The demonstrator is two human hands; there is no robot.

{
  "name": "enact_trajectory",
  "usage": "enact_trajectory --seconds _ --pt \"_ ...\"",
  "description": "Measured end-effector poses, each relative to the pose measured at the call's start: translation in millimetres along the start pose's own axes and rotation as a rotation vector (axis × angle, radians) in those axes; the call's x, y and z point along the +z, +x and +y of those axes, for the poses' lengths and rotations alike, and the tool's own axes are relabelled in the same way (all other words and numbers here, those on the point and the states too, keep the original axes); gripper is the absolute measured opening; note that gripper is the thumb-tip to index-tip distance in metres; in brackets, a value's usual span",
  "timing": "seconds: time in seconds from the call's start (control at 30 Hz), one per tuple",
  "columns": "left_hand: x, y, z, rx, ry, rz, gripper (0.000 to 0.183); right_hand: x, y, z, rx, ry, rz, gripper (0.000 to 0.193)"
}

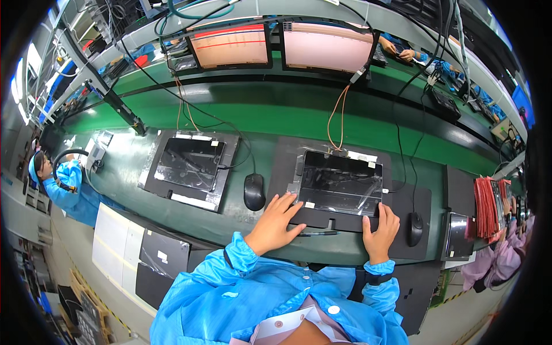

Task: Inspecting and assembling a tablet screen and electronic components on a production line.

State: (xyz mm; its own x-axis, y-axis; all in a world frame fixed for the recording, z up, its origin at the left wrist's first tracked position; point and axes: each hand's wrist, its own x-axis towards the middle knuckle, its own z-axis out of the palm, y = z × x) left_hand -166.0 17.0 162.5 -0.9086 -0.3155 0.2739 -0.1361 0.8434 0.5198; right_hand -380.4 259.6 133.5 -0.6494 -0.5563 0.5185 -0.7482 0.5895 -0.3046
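On my remote feed I list: sleeves [207, 273], blue; tablet [339, 177], black; mat [283, 164], dark grey; bench [123, 169], green; stacked packets [487, 208], red; floor tape [103, 300], yellow-and-black stripes.

You're in an electronics factory: wired tablets [342, 179] lie along a long green table [129, 164] with a cable-hung metal frame [138, 39], and a co-worker [68, 179] wears blue like you.

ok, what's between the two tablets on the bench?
A black mouse and black cable, plus edges of the dark mats under the left tablet and right tablet. Head view shows it.
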Motion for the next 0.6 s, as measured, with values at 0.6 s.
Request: enact_trajectory --seconds 0.6 --pt "13.3 -49.4 -29.6 0.132 -0.074 0.105 0.026 -76.2 -33.4 30.0 0.312 0.324 0.008 0.067"
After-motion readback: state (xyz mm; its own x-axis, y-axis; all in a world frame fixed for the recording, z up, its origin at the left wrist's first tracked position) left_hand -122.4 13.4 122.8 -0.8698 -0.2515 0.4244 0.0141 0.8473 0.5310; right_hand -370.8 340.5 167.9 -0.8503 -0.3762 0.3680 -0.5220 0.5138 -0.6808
